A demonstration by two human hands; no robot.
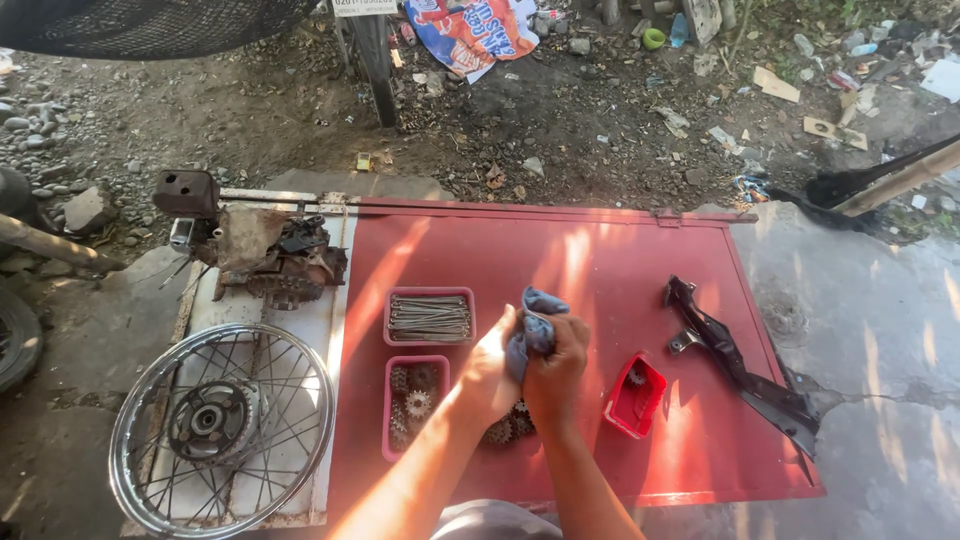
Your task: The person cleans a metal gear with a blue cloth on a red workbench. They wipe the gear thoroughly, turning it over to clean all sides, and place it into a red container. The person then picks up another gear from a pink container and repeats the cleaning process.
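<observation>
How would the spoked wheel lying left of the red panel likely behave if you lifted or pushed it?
The spoked wheel looks metal with a solid hub, so probably stiff and fairly heavy. Lying flat, it should slide rather than roll; stood on its rim it would likely roll or topple. Thin spokes may bend if gripped hard.

An outdoor repair yard: spoked wheel point(222, 428), greasy engine part point(268, 255), gears tray point(414, 405) on dirt ground.

A single head-worn camera looks steeply down and forward from close above the red metal panel point(620, 260) lying on the ground, with the littered dirt yard point(600, 110) filling the top edge.
</observation>
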